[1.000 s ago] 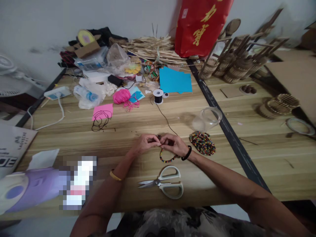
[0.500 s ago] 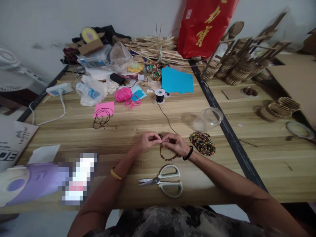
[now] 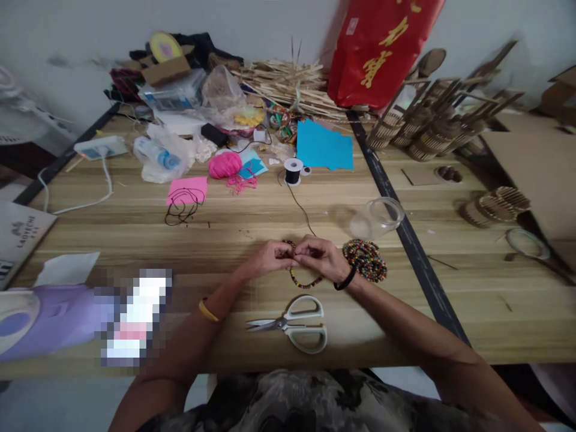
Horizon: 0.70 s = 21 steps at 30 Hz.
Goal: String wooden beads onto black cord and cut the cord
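My left hand (image 3: 270, 258) and my right hand (image 3: 318, 257) meet fingertip to fingertip above the table, both pinched. Between them they hold a beaded string (image 3: 306, 285), its multicoloured beads hanging in a loop below the fingers. The exact spot they grip is hidden by the fingertips. From a spool of black cord (image 3: 293, 173), a thin black line runs down towards my right hand. A heap of strung beads (image 3: 365, 261) lies just right of that hand. Scissors with pale handles (image 3: 282, 324) rest nearer my body, blades pointing left.
A clear jar (image 3: 377, 218) lies beyond the bead heap. Pink yarn (image 3: 225, 164), blue sheets (image 3: 324, 145) and a pink sheet (image 3: 188, 191) with black cord are farther back. A blurred-out phone (image 3: 137, 318) is at left; bamboo-like baskets (image 3: 436, 129) stand back right.
The view has shifted slightly. My fingertips have drawn closer together, with the left fingers now tucked against the right ones; the beaded loop still hangs beneath them.
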### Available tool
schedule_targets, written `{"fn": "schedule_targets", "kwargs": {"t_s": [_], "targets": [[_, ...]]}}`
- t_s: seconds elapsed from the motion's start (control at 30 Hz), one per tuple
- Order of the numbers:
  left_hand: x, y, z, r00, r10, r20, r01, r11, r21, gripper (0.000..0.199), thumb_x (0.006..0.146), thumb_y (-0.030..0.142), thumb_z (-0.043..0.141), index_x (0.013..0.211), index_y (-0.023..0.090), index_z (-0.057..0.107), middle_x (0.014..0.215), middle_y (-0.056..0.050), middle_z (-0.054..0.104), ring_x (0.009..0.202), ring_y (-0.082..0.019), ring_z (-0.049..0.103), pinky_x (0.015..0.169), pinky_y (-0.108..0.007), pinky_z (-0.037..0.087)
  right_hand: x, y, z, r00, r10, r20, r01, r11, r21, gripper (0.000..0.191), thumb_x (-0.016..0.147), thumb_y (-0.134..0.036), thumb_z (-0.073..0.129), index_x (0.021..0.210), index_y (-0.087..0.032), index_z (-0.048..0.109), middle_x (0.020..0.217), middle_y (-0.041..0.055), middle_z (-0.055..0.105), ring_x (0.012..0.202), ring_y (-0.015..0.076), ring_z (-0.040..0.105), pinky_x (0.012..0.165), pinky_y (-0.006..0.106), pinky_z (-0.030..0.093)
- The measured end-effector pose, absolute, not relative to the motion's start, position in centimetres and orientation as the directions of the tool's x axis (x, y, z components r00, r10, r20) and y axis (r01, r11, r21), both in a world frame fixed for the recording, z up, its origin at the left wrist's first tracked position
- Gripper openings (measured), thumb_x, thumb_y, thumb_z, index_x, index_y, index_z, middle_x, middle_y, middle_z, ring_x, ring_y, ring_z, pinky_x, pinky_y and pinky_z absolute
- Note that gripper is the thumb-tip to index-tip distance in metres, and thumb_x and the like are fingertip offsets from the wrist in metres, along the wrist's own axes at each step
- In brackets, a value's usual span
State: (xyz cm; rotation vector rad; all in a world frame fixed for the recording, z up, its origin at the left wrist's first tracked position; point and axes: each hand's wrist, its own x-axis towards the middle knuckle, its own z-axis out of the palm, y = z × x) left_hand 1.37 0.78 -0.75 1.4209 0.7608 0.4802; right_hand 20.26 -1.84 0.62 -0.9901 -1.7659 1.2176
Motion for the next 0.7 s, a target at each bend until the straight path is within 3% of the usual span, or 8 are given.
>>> {"fn": "schedule_targets", "kwargs": {"t_s": [0.1,0.17,0.23,0.37,0.57,0.7], "targets": [[1.4,0.7,-0.7,0.672,0.721,-0.167,0.155,0.084,0.984,0.025,0.067,0.033,0.071,0.071,0.011,0.062,0.061,0.002,0.058,0.059,-0.009,0.052,0.057,-0.02,0.04,21.2,-1.3,1.7,-0.455,0.883,0.116,0.263,0.258,-0.93,0.024,0.084,-0.038,0.06,0.089,-0.014,0.062,0.075,0.0028,0.06,0.063,0.0113,0.052,0.055,0.021,0.04],[1.3,0.8,-0.6,0.665,0.728,-0.167,0.167,0.073,0.983,0.025,0.068,0.034,0.071,0.07,0.011,0.062,0.061,0.0,0.059,0.057,-0.009,0.052,0.056,-0.02,0.04,22.4,-0.8,2.7,-0.484,0.866,0.126,0.403,0.348,-0.847,0.02,0.086,-0.033,0.057,0.089,-0.015,0.062,0.076,0.003,0.061,0.062,0.0111,0.052,0.054,0.021,0.038],[1.2,0.8,-0.4,0.659,0.737,-0.15,0.174,0.045,0.984,0.024,0.07,0.034,0.069,0.068,0.011,0.062,0.061,-0.001,0.06,0.056,-0.009,0.053,0.056,-0.02,0.04,23.7,-0.4,3.6,-0.52,0.841,0.15,0.554,0.466,-0.69,0.015,0.088,-0.027,0.054,0.088,-0.015,0.063,0.082,0.0049,0.062,0.066,0.0122,0.054,0.058,0.022,0.038],[0.7,1.0,-0.1,0.636,0.763,-0.113,0.245,-0.061,0.968,0.021,0.073,0.03,0.065,0.067,0.01,0.064,0.06,-0.002,0.061,0.055,-0.009,0.052,0.053,-0.019,0.038,25.7,-0.2,4.6,-0.582,0.813,0.023,0.751,0.548,-0.368,0.015,0.086,-0.014,0.051,0.095,-0.018,0.064,0.095,0.0056,0.063,0.071,0.0133,0.057,0.061,0.023,0.035],[0.0,1.1,1.1,0.637,0.763,-0.108,0.396,-0.203,0.896,0.02,0.077,0.026,0.06,0.066,0.011,0.067,0.061,-0.002,0.063,0.054,-0.01,0.052,0.053,-0.019,0.035,26.4,-0.9,4.0,-0.651,0.742,-0.159,0.759,0.638,-0.132,0.02,0.089,-0.015,0.05,0.1,-0.02,0.065,0.102,0.0059,0.061,0.072,0.0131,0.059,0.057,0.023,0.032],[-0.1,1.2,2.0,0.656,0.752,-0.064,0.408,-0.281,0.869,0.019,0.076,0.023,0.06,0.062,0.012,0.067,0.057,-0.001,0.063,0.052,-0.009,0.05,0.051,-0.019,0.034,26.2,-0.9,3.1,-0.679,0.709,-0.191,0.726,0.687,-0.032,0.024,0.09,-0.015,0.049,0.107,-0.024,0.063,0.103,0.0054,0.06,0.067,0.0114,0.058,0.053,0.024,0.029]]}}
